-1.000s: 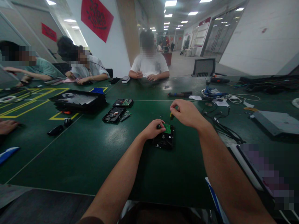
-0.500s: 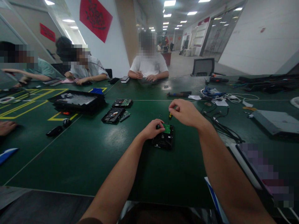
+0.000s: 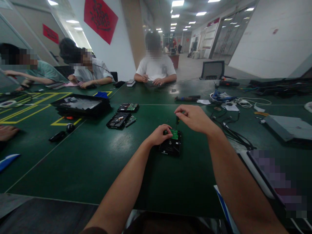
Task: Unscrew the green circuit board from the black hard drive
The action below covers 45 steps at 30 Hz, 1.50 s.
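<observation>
A black hard drive (image 3: 172, 148) lies on the green table in front of me, with a green circuit board (image 3: 175, 134) on its upper face. My left hand (image 3: 159, 135) is closed at the drive's left side, thumb and fingertips by the board's left edge. Above the far end of the drive, my right hand (image 3: 195, 119) pinches the top of a small screwdriver (image 3: 177, 121). Its shaft points straight down, the tip at the far part of the board. Two tiny dark pieces, perhaps screws (image 3: 168, 121), lie just beyond the drive.
More hard drives (image 3: 119, 120) and a loose circuit board (image 3: 131, 121) lie left of centre, near a black tray (image 3: 81, 105). Cables (image 3: 234, 130), a grey metal box (image 3: 290, 130) and a tablet-like device (image 3: 265, 175) are on the right. Several people sit around the table.
My right fingers have shifted slightly on the screwdriver, and its handle shows less yellow than before. My left hand and the hard drive stay put; the view has moved a little.
</observation>
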Tool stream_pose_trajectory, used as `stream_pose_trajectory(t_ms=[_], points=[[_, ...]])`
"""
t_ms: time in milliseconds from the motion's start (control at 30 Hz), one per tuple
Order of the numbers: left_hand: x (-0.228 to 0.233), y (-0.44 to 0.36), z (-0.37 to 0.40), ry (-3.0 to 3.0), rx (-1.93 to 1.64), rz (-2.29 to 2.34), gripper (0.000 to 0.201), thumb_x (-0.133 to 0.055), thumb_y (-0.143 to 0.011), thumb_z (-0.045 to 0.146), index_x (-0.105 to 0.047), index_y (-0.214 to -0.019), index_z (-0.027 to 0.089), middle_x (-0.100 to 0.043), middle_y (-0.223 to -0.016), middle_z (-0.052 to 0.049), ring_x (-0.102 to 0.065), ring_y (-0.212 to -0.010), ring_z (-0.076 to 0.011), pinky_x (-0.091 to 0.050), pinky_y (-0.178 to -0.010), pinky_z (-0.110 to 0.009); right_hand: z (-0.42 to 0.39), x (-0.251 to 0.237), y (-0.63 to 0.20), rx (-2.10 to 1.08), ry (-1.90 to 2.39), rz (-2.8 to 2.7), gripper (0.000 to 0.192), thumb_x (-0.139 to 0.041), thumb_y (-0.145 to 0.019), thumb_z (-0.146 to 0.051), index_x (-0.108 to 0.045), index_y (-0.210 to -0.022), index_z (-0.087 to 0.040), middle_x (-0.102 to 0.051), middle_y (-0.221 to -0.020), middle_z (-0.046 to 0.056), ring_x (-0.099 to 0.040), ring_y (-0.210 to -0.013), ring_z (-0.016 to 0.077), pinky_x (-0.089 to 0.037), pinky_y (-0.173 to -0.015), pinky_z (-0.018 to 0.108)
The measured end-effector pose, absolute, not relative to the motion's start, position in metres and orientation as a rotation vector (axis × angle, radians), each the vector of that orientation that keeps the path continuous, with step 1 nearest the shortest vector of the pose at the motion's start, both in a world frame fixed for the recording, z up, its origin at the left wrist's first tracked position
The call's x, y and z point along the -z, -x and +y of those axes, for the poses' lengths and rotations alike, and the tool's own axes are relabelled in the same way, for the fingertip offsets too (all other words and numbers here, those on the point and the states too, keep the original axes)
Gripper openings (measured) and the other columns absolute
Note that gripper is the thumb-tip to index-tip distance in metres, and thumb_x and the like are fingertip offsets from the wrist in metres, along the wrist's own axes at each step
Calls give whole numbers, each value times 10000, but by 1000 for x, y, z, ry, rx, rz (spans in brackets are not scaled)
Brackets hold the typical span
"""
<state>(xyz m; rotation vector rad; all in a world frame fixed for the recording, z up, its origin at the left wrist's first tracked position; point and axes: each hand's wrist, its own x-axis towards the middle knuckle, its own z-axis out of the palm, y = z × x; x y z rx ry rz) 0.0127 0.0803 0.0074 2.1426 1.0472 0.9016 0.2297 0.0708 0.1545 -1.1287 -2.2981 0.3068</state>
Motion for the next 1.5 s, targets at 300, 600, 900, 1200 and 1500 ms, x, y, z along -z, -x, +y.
stream_pose_trajectory(t_ms=[300, 600, 900, 1200, 1500], points=[[-6, -12, 81, -2163, -900, 1041, 60, -731, -871, 235, -684, -871, 198, -665, -1247, -92, -618, -1177, -246, -410, -1107, -454, 69, -156, -229, -295, 1180, -2292, 186, -528, -961, -287, -692, -984, -204, -721, -869, 61, -632, -756, 197, -430, -718, 343], [-8, -13, 81, -2141, -892, 1044, 60, -728, -876, 232, -684, -866, 192, -663, -1252, -97, -622, -1174, -246, -418, -1104, -443, 73, -151, -229, -326, 1129, -2275, 177, -546, -951, -271, -684, -1042, -206, -729, -937, 62, -643, -778, 191, -455, -738, 338], [-8, -13, 80, -2147, -887, 1043, 57, -730, -872, 214, -678, -862, 195, -661, -1264, -94, -619, -1184, -246, -416, -1109, -448, 70, -152, -225, -270, 1189, -2243, 117, -584, -938, -290, -666, -948, -207, -707, -822, 46, -625, -722, 188, -423, -681, 326], [-7, -14, 81, -2148, -889, 1057, 55, -733, -873, 219, -684, -861, 197, -664, -1261, -89, -618, -1189, -241, -410, -1115, -446, 72, -151, -227, -308, 1117, -2300, 212, -531, -965, -283, -712, -1042, -205, -738, -972, 70, -633, -771, 189, -454, -731, 346], [-7, -13, 81, -2160, -883, 1050, 54, -735, -868, 213, -685, -870, 192, -665, -1258, -92, -617, -1186, -238, -412, -1109, -440, 71, -151, -227, -368, 1191, -2260, 190, -550, -970, -332, -683, -929, -203, -719, -838, 51, -630, -693, 174, -438, -700, 341]])
